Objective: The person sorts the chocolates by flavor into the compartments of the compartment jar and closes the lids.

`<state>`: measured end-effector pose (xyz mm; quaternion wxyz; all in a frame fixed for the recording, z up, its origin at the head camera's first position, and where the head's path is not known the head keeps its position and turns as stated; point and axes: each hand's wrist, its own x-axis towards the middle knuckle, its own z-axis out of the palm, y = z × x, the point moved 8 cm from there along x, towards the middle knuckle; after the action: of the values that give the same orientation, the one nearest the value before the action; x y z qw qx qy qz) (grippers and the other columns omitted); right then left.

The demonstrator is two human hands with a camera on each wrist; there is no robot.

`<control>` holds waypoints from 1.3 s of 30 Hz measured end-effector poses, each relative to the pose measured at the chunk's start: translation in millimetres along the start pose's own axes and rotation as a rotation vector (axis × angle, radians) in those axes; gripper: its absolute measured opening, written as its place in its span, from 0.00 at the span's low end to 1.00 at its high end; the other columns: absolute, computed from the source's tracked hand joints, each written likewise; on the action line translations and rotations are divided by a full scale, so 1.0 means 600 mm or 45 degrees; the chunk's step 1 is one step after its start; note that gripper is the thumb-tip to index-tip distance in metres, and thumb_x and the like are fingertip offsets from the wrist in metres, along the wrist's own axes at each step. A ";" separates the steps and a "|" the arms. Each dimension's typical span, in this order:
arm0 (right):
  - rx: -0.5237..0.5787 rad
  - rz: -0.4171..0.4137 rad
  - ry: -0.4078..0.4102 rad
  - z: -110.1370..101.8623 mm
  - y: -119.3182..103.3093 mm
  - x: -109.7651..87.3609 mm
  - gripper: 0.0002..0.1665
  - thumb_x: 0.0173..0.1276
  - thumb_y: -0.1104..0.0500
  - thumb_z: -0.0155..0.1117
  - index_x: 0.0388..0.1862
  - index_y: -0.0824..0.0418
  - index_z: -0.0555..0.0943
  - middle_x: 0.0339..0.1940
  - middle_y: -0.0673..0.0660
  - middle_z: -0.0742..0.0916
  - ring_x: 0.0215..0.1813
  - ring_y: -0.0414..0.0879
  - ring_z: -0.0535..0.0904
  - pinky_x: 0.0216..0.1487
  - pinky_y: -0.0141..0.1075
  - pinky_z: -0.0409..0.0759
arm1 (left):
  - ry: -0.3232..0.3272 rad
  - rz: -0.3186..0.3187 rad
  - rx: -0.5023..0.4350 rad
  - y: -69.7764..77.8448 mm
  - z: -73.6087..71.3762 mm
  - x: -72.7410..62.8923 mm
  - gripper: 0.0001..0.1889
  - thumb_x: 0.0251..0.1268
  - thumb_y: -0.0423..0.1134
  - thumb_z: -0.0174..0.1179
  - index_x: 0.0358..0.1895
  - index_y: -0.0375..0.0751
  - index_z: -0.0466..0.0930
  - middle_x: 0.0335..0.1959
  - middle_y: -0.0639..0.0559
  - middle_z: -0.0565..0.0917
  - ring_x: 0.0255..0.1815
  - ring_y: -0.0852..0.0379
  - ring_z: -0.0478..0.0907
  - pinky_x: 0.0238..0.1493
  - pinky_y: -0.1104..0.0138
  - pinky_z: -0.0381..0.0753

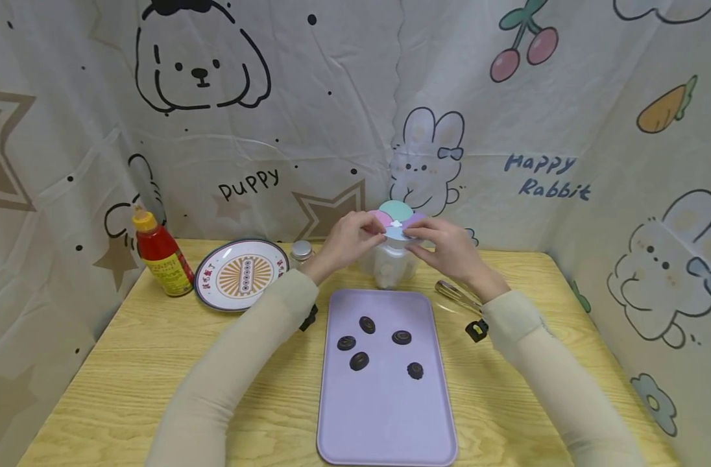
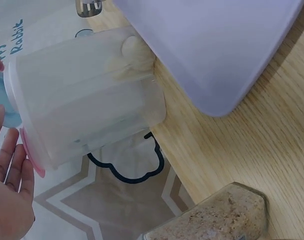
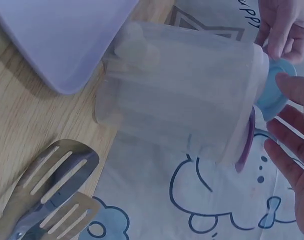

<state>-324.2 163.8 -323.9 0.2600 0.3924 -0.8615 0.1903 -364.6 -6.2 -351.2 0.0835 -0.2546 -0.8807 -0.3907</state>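
Standing at the far middle of the wooden table: one translucent canister, upright, with pale lumps low inside. Top fitted with four lids: green lid far, pink lid left, purple lid right, blue lid near; the blue one tilted up from the rim.

Near side of canister: one lilac tray, lying just beside its base, bearing five dark brown pieces, four oval and one scalloped.

Far left: one red bottle with yellow cap, upright; right of it, one printed plate. Between plate and canister: one silver-lidded jar, partly hidden by the left forearm.

Right of canister: metal slotted utensils, two heads overlapping, partly covered by the right arm in the head view. Behind all: one printed curtain.

Arms: both extended forward in cream sleeves, converging over the canister. Left hand: wrist bent inward, narrow pinch on the blue lid's left edge. Right hand: narrow grip on the same lid's right edge, thumb below the index finger in the head view, remaining fingers spread loosely.
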 end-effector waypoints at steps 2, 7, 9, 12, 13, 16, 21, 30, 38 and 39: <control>-0.004 -0.029 -0.003 0.005 -0.005 0.004 0.14 0.63 0.64 0.80 0.48 0.63 0.91 0.48 0.59 0.92 0.48 0.55 0.90 0.49 0.46 0.89 | 0.004 0.016 0.026 0.002 -0.001 -0.001 0.06 0.72 0.38 0.69 0.45 0.41 0.88 0.47 0.46 0.89 0.54 0.49 0.82 0.60 0.57 0.82; -0.010 -0.042 -0.001 0.011 -0.008 0.004 0.11 0.64 0.66 0.78 0.46 0.63 0.92 0.47 0.59 0.92 0.48 0.55 0.90 0.49 0.47 0.90 | 0.002 0.055 0.094 0.007 -0.003 -0.005 0.08 0.71 0.41 0.70 0.46 0.42 0.88 0.49 0.47 0.89 0.54 0.49 0.82 0.60 0.57 0.82; -0.011 -0.044 0.003 0.012 -0.008 0.002 0.11 0.64 0.66 0.78 0.46 0.63 0.92 0.47 0.59 0.92 0.47 0.54 0.90 0.47 0.46 0.90 | -0.004 0.072 0.112 0.008 -0.001 -0.007 0.09 0.70 0.42 0.71 0.47 0.43 0.88 0.49 0.48 0.89 0.53 0.50 0.82 0.59 0.57 0.82; -0.016 -0.054 0.006 0.012 -0.010 -0.001 0.11 0.63 0.65 0.79 0.45 0.62 0.92 0.46 0.58 0.92 0.45 0.53 0.90 0.44 0.46 0.90 | -0.012 0.095 0.130 0.010 0.002 -0.009 0.10 0.70 0.44 0.71 0.48 0.44 0.89 0.50 0.49 0.89 0.52 0.50 0.80 0.57 0.57 0.82; -0.014 -0.055 0.001 0.013 -0.010 -0.002 0.11 0.63 0.64 0.79 0.46 0.62 0.92 0.46 0.58 0.91 0.45 0.53 0.90 0.44 0.45 0.89 | -0.013 0.103 0.139 0.011 0.003 -0.011 0.10 0.70 0.44 0.71 0.49 0.45 0.89 0.50 0.50 0.89 0.52 0.50 0.80 0.57 0.57 0.81; -0.017 -0.053 -0.023 0.017 -0.010 -0.005 0.12 0.63 0.63 0.80 0.46 0.61 0.92 0.47 0.58 0.91 0.46 0.53 0.89 0.44 0.45 0.89 | -0.016 0.115 0.164 0.011 0.006 -0.014 0.11 0.71 0.46 0.70 0.49 0.45 0.90 0.51 0.50 0.88 0.51 0.51 0.78 0.54 0.58 0.81; -0.027 -0.026 -0.063 0.025 -0.008 -0.008 0.12 0.65 0.59 0.79 0.47 0.60 0.92 0.48 0.58 0.91 0.48 0.53 0.89 0.46 0.43 0.89 | -0.014 0.139 0.184 0.008 0.010 -0.018 0.11 0.72 0.47 0.69 0.49 0.46 0.91 0.53 0.51 0.87 0.51 0.52 0.77 0.52 0.60 0.80; 0.000 0.055 -0.050 0.027 -0.004 -0.006 0.11 0.65 0.57 0.80 0.44 0.59 0.93 0.46 0.57 0.92 0.45 0.51 0.89 0.42 0.42 0.89 | 0.033 0.168 0.180 0.007 0.012 -0.021 0.11 0.71 0.46 0.70 0.47 0.45 0.92 0.53 0.51 0.88 0.55 0.50 0.79 0.58 0.59 0.80; 0.040 0.129 -0.054 0.030 0.002 -0.007 0.11 0.64 0.57 0.80 0.44 0.58 0.93 0.46 0.57 0.93 0.46 0.51 0.88 0.42 0.43 0.88 | 0.074 0.223 0.252 0.014 0.017 -0.024 0.12 0.68 0.48 0.72 0.44 0.44 0.91 0.48 0.49 0.89 0.54 0.49 0.78 0.59 0.58 0.80; 0.041 0.129 -0.048 0.030 0.002 -0.007 0.11 0.64 0.57 0.81 0.44 0.58 0.94 0.46 0.57 0.93 0.46 0.52 0.88 0.42 0.43 0.88 | 0.079 0.225 0.254 0.014 0.017 -0.025 0.12 0.68 0.48 0.72 0.44 0.44 0.90 0.48 0.49 0.89 0.54 0.49 0.78 0.59 0.58 0.80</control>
<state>-328.4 157.4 -341.0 0.2273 0.3560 -0.8819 0.2096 -346.9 0.5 -358.0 0.1696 -0.3093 -0.8863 -0.3000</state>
